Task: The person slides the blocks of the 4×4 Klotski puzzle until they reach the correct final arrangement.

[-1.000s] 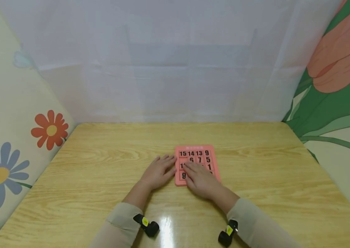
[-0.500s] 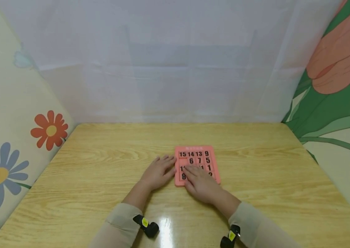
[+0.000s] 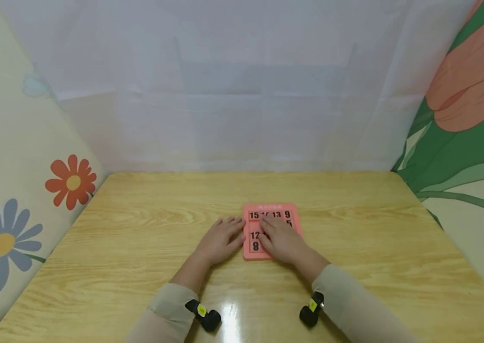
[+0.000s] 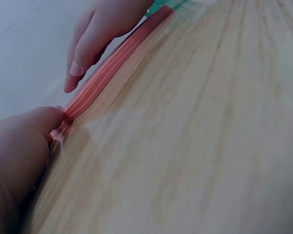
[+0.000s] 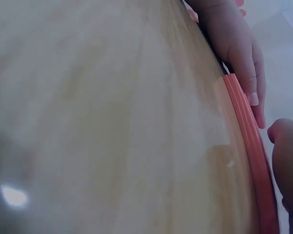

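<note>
A pink sliding number puzzle [image 3: 251, 255] lies flat on the table, with black numerals on its tiles. In the head view 15, 13, 9, 5, 12 and 8 show, and a gap sits below 15. My left hand [image 3: 221, 242] rests on the wood at the puzzle's left edge, fingers extended, thumb touching the side in the left wrist view. Over the puzzle's right half lies my right hand [image 3: 282, 240], its fairly straight fingers reaching to the second column near the gap. It covers several middle and lower tiles. Only its thumb side [image 5: 288, 156] shows in the right wrist view.
The wooden table [image 3: 160, 205] stretches around the puzzle. A white sheet [image 3: 242, 95] hangs behind its far edge. Flower-patterned panels [image 3: 5, 157] stand at the left and right sides. Each sleeve cuff carries a black camera strap [image 3: 200, 312].
My right hand has slid slightly up the puzzle, from the third row to the second, now hiding 6 and 7. The 12 and 8 are uncovered more. My left hand has stayed in place.
</note>
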`<action>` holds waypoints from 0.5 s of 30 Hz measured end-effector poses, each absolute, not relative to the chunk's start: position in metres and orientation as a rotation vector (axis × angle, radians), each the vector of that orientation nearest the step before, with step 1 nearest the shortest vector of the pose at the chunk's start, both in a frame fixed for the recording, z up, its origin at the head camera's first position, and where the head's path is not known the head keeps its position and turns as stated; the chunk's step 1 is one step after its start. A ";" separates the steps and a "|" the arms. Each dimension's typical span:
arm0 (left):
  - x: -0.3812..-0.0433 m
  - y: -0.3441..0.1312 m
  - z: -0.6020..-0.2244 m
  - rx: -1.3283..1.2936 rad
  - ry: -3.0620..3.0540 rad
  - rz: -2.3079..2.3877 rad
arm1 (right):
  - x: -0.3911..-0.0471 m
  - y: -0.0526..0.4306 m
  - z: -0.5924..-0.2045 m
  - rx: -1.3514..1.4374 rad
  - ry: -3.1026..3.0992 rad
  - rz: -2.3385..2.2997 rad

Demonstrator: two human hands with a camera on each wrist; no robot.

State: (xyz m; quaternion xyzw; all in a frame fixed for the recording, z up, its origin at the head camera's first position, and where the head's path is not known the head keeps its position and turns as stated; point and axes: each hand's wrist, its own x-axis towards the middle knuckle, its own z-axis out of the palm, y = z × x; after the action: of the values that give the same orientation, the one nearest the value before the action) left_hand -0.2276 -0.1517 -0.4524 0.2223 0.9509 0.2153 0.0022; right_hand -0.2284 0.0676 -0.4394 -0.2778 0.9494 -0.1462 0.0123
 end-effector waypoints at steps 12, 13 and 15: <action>-0.226 -0.152 -0.451 0.710 2.987 0.672 | -0.245 0.054 -0.438 -0.802 2.917 -0.416; -0.226 -0.152 -0.450 0.710 2.986 0.669 | -0.246 0.053 -0.438 -0.800 2.915 -0.410; -0.225 -0.153 -0.449 0.707 2.984 0.671 | -0.247 0.052 -0.438 -0.802 2.910 -0.403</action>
State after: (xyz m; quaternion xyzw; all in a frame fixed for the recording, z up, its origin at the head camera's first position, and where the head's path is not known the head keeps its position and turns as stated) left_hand -0.2255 -0.1525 -0.4489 0.2252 0.9505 0.2138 0.0014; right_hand -0.2468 0.0520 -0.4376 -0.2630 0.9545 -0.1323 0.0482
